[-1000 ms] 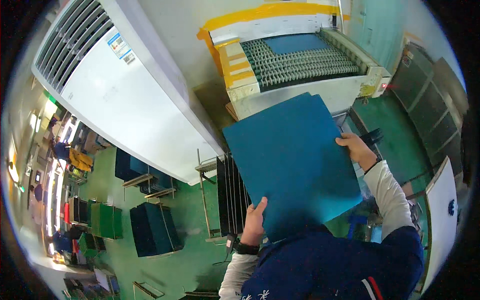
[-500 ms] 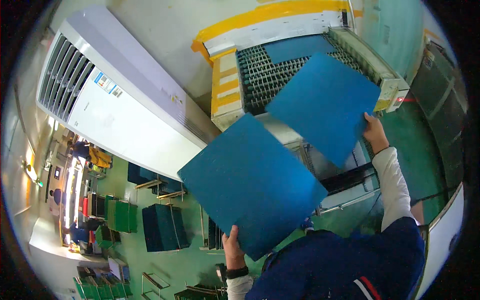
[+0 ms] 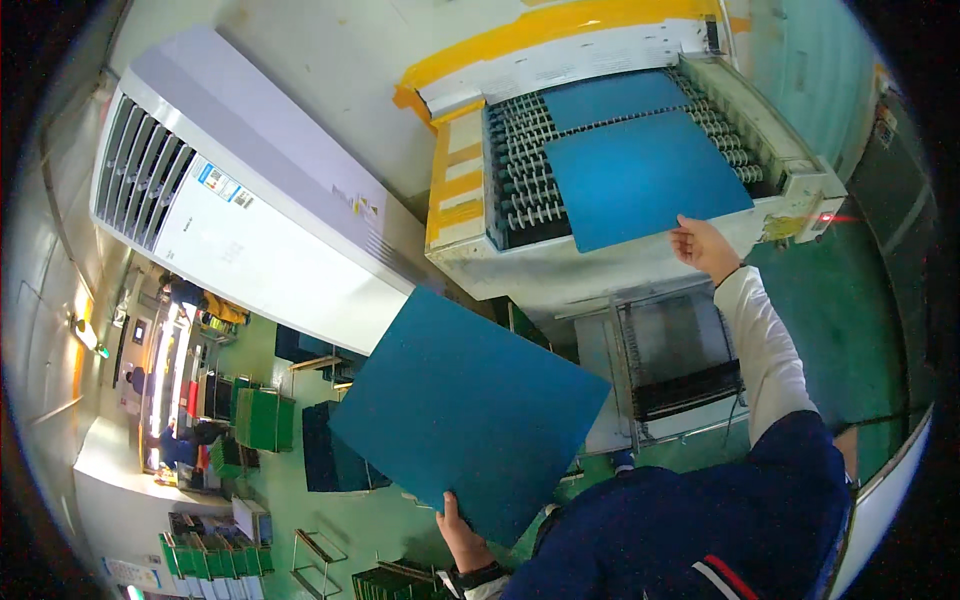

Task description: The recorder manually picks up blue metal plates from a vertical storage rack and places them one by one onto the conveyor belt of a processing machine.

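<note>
My left hand (image 3: 462,535) grips a flat square blue panel (image 3: 470,410) by its lower edge, thumb on the face and the other fingers hidden behind it. This panel is held up in front of my body, left of the machine. A second blue panel (image 3: 645,175) lies on the roller conveyor (image 3: 528,185), its near edge sticking out past the rollers. At that near edge my right hand (image 3: 705,248) is closed, thumb and fingertips pinching the rim. Farther in, another blue panel (image 3: 615,97) rests on the rollers by the machine's opening.
A tall white air conditioner (image 3: 290,250) stands at the left of the conveyor. Below the conveyor is a metal frame (image 3: 680,350). Racks of green panels (image 3: 265,418) and dark stacks (image 3: 335,450) stand on the green floor to the left. People work at a lit bench (image 3: 170,390) far left.
The right-hand panel has moved away from me and come down onto the rollers, turning more square to them. My left hand's panel has shifted slightly left and down.
</note>
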Demonstrator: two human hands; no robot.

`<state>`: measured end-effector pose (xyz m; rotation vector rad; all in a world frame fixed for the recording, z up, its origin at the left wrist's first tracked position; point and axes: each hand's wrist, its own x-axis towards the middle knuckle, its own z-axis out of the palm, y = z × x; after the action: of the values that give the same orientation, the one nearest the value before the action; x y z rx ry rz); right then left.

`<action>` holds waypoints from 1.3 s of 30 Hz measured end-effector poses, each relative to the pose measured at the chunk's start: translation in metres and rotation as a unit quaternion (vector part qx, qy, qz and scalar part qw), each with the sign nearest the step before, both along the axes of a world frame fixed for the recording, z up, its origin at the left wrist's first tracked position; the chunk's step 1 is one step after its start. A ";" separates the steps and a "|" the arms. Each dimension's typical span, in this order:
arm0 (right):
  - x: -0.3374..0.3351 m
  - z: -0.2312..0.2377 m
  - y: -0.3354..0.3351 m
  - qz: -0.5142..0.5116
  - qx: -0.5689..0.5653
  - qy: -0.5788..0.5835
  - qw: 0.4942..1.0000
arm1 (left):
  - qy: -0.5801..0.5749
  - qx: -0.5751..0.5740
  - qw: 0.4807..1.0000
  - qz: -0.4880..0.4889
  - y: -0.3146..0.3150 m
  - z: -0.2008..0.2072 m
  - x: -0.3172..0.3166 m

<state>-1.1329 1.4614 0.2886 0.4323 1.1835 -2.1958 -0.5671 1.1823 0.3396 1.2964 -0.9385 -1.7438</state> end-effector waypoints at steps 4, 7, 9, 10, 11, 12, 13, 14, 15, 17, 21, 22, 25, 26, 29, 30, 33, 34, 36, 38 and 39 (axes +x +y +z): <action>-0.009 -0.009 -0.004 0.051 0.001 0.031 0.998 | 0.001 0.002 0.999 -0.037 0.011 0.013 -0.016; -0.013 -0.012 -0.005 0.030 -0.011 0.052 0.998 | -0.025 0.027 0.999 -0.031 0.020 0.022 -0.028; -0.012 -0.009 -0.006 0.021 -0.014 0.053 0.998 | -0.024 0.019 0.999 -0.039 0.023 0.022 -0.032; -0.009 -0.005 -0.006 0.013 -0.002 0.050 0.999 | -0.023 0.013 0.998 -0.049 0.023 0.021 -0.032; -0.008 -0.003 -0.007 0.005 0.009 0.048 0.999 | -0.024 0.012 0.999 -0.045 0.023 0.018 -0.031; -0.007 -0.002 -0.007 0.009 0.008 0.046 0.999 | -0.025 0.010 0.998 -0.056 0.022 0.013 -0.031; -0.008 -0.003 -0.005 0.000 0.016 0.047 0.999 | -0.025 0.007 0.997 -0.068 0.021 0.010 -0.030; -0.009 -0.002 -0.003 -0.009 0.024 0.048 0.999 | -0.026 0.006 0.998 -0.064 0.021 0.008 -0.030; -0.009 -0.001 -0.001 -0.005 0.023 0.047 0.999 | -0.018 -0.001 0.997 -0.073 0.022 0.006 -0.032; -0.007 0.003 0.000 0.001 0.039 0.044 0.998 | -0.011 -0.010 0.997 -0.075 0.024 0.009 -0.035; 0.013 0.013 -0.008 0.050 0.050 0.094 0.993 | -0.027 0.049 0.997 -0.047 0.024 0.017 -0.034; 0.029 0.024 -0.014 0.057 0.025 0.119 0.991 | -0.025 0.050 0.997 -0.052 0.022 0.016 -0.030; 0.048 0.017 -0.007 0.179 0.067 0.181 0.965 | -0.030 0.045 0.994 -0.090 0.012 0.013 -0.027; 0.053 0.006 -0.008 0.166 0.086 0.190 0.964 | -0.004 0.035 0.991 -0.130 0.010 0.011 -0.025; 0.086 0.003 -0.014 0.165 0.090 0.194 0.963 | 0.020 0.046 0.987 -0.152 0.006 0.011 -0.022; 0.099 0.004 -0.020 0.181 0.085 0.199 0.960 | 0.023 0.043 0.990 -0.136 0.003 0.009 -0.019; 0.140 0.028 -0.048 0.241 0.067 0.146 0.957 | 0.063 0.060 0.978 -0.191 -0.006 -0.001 -0.002; 0.149 0.031 -0.056 0.248 0.073 0.134 0.957 | 0.069 0.060 0.979 -0.182 -0.005 0.001 0.002; 0.166 0.044 -0.076 0.263 0.078 0.126 0.953 | 0.102 0.060 0.970 -0.211 -0.006 0.011 0.009; 0.190 0.061 -0.094 0.300 0.074 0.160 0.938 | 0.096 0.061 0.969 -0.221 -0.009 0.021 0.016; 0.198 0.069 -0.099 0.301 0.076 0.162 0.937 | 0.083 0.063 0.965 -0.239 -0.011 0.023 0.019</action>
<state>-0.9346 1.3625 0.3576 -0.2296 1.4325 -1.6779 -0.5481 1.1712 0.3630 1.0309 -1.1224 -2.2747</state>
